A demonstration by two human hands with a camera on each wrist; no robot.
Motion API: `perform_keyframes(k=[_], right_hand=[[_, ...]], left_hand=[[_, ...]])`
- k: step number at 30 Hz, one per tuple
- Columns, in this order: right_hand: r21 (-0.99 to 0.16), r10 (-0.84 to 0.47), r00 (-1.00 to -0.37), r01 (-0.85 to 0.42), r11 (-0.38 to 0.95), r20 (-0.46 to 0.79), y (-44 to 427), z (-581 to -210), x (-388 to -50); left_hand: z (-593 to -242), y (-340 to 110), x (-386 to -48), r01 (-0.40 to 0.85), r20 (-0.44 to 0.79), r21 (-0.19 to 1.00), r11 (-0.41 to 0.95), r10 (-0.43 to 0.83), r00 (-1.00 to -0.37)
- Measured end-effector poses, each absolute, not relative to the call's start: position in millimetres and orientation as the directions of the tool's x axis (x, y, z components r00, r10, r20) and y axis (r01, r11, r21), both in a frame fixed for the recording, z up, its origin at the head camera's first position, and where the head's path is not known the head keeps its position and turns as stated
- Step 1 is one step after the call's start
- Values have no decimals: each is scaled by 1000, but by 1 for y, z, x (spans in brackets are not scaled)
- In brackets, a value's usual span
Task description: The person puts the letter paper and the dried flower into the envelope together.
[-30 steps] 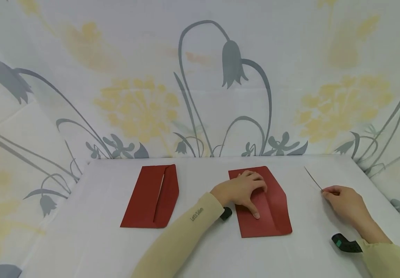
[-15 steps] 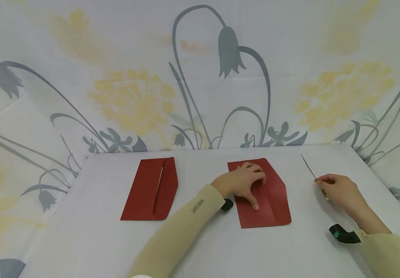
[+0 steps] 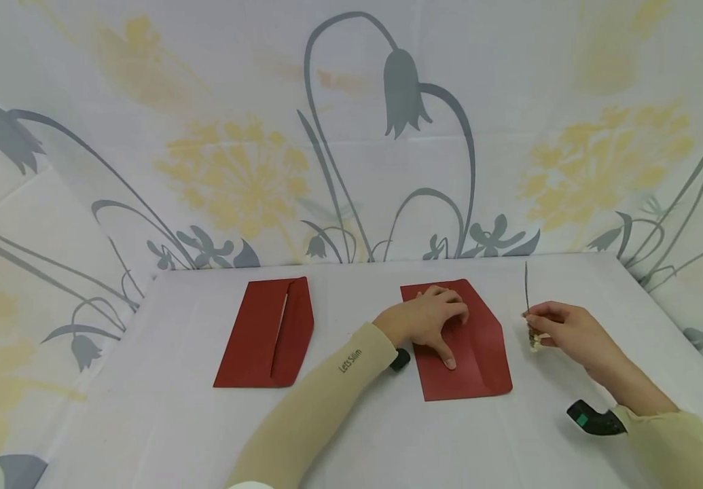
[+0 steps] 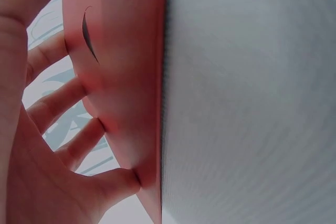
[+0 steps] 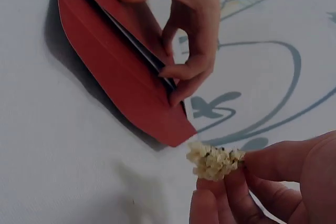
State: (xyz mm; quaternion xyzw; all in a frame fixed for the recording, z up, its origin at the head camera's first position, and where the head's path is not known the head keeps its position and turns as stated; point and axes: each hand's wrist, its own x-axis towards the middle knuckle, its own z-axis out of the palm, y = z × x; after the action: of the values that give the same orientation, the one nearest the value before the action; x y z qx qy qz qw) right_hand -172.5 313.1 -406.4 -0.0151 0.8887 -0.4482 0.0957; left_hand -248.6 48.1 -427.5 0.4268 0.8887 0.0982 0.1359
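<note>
My left hand [image 3: 426,327] lies over the right-hand red envelope [image 3: 490,339], thumb and curled fingertips gripping its front panel. The right wrist view shows the mouth of this envelope gaping as a dark slit [image 5: 131,38] beside the fingers. In the left wrist view the fingertips and thumb touch the red paper [image 4: 126,77]. To the right of the envelope, my right hand [image 3: 577,337] pinches a sprig of small cream flowers [image 5: 212,162] above the table. Its thin dark stem [image 3: 526,285] points away from me, the flower head below the fingers.
A second red envelope [image 3: 256,336] lies to the left, flap open, with a pale edge showing in its slit. Both lie on a white-covered table [image 3: 168,421]. A flower-printed cloth [image 3: 253,81] hangs behind. Each wrist carries a black camera mount [image 3: 596,418].
My right hand has moved left, nearer the envelope, and has turned the sprig so that its stem points straight away and its flowers show. My left hand stays on the envelope.
</note>
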Motion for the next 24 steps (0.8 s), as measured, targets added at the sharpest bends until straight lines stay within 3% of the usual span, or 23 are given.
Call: perform_keyframes(k=[7,14,24], right_hand=[[-876,-150,-985,5,482,-88,288,-412,-170],[-892,-167,-985,-45,450,-35,267,-423,-176],[-923,-160,-984,7,384,-74,241,-434,-182]], left_hand=[[-426,49,-247,731,-165,272,626,778,-606],[-426,49,-247,735,-164,254,629,777,-608],[-426,51,-248,729,-186,246,639,769,-612]])
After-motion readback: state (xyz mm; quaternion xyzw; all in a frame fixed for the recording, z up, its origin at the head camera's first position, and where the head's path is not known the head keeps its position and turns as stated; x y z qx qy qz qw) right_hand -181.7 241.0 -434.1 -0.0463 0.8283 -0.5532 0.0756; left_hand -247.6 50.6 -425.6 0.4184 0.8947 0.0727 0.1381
